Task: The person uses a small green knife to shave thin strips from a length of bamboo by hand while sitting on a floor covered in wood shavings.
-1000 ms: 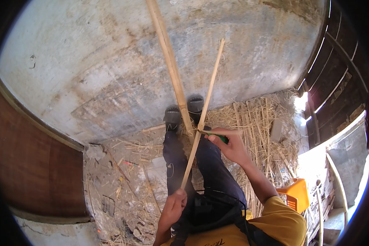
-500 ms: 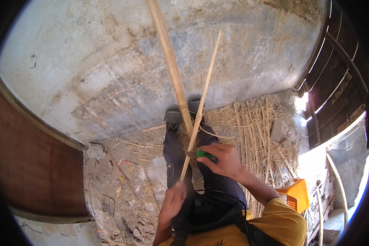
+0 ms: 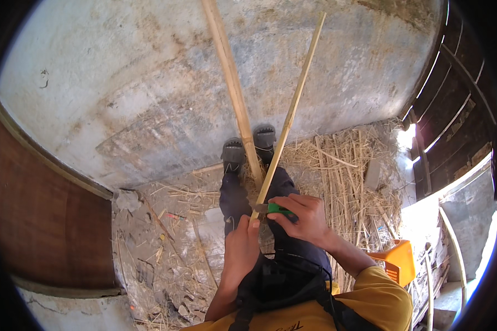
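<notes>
My left hand [image 3: 242, 244] is closed round the lower end of a long, narrow bamboo strip [image 3: 291, 113]. The strip slants away from me and to the right, its far end over the pale wall. In my right hand [image 3: 308, 220] is a knife [image 3: 279, 209] with a green handle. Its short, dark blade meets the strip just above my left fingers. A thicker bamboo pole [image 3: 231, 74] runs from between my legs up along the wall, left of the strip.
Shavings and bamboo pieces [image 3: 342, 187] cover the floor at the right, with more scraps at the left. Beyond my feet rises a stained wall [image 3: 165, 94]. A brown panel [image 3: 49, 215] stands at the left. An orange plastic basket [image 3: 403, 262] is beside my right elbow.
My left hand has moved up close to the knife, and the strip has slid farther away and leans more right. The thin curl hanging beside the strip is gone from it.
</notes>
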{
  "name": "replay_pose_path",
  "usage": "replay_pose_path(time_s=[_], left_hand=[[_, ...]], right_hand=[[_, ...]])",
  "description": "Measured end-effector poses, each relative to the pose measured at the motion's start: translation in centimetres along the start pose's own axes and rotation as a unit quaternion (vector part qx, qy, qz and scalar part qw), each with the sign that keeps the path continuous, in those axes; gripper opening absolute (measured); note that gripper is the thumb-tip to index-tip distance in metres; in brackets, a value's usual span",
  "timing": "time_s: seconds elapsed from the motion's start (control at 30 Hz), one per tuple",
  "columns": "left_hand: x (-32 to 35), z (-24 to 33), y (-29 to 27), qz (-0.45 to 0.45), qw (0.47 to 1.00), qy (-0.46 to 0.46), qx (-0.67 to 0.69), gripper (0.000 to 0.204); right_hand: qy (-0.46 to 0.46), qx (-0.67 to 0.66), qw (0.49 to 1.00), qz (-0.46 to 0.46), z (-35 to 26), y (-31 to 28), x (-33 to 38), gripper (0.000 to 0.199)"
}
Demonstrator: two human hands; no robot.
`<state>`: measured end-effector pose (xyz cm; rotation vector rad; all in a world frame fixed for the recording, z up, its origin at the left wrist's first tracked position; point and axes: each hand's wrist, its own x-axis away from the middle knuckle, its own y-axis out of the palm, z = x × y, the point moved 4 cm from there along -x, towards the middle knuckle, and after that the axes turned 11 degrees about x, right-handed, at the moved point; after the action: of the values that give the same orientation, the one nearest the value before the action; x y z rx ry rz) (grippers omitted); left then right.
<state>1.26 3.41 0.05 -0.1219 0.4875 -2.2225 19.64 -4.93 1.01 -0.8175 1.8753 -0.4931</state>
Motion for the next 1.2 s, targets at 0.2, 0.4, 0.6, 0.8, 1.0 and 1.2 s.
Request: replay_pose_path(time_s=[0.2,0.4,0.6,0.8,1.0,1.2], left_hand=[[-0.7,0.9,0.3,-0.002,0.999,-0.02,-0.037,0.025],[-0.4,1.2,0.2,0.012,0.998,-0.022,-0.059,0.025],[0.2,0.9,-0.2,0.019,0.996,-0.04,-0.078,0.024],[0.8,0.8,-0.3,0.042,0.995,-0.023,-0.082,0.026],[2.4,0.1,-0.2,0.018,0.994,-0.059,-0.089,0.023],[5.8,-1.2,-0.6,-0.004,0.996,-0.063,-0.065,0.019]], right_hand=[[0.018,0.015,1.0,0.019,0.1,-1.0,-0.6,0.031],[0.011,0.031,0.999,0.035,0.1,-1.1,-0.9,0.031],[-0.001,0.045,0.998,0.036,-0.2,-1.1,-1.1,0.031],[-0.012,0.053,0.998,0.035,-0.4,-1.1,-1.2,0.032],[0.046,0.062,0.994,0.075,2.0,-1.7,-2.0,0.03],[0.071,0.059,0.988,0.12,5.2,-2.7,-3.1,0.027]])
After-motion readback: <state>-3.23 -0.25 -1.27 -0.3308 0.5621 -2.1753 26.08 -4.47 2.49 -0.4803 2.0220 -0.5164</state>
